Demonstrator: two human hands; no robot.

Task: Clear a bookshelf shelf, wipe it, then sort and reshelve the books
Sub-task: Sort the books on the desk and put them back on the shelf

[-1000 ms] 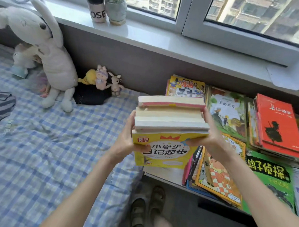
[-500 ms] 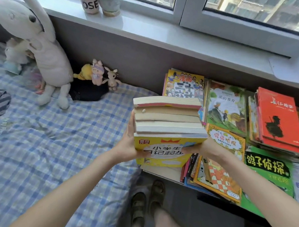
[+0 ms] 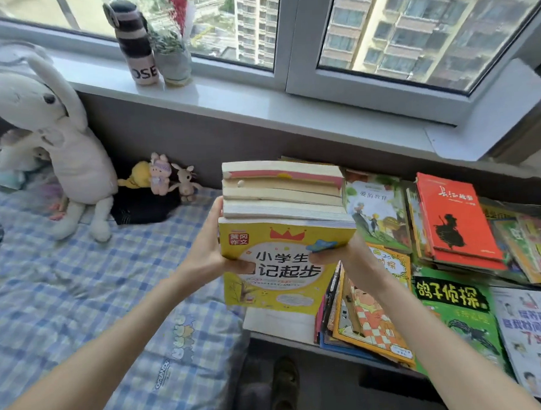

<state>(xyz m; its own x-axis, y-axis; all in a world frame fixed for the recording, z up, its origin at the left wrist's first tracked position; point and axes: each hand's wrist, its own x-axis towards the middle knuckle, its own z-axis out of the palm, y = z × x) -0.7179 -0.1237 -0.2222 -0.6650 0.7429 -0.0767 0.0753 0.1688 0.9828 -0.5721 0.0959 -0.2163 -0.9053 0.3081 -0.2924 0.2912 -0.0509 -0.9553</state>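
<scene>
Beneath book stack (image 3: 281, 201) — pale book (image 3: 277, 327), half-hidden

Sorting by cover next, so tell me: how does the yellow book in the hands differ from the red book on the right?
The yellow book is held up, fronting a bundle gripped by the left hand and right hand; the red book lies untouched atop a pile. The yellow book's cover shows a crown; the red book's shows a black silhouette. Both show their covers.
</scene>
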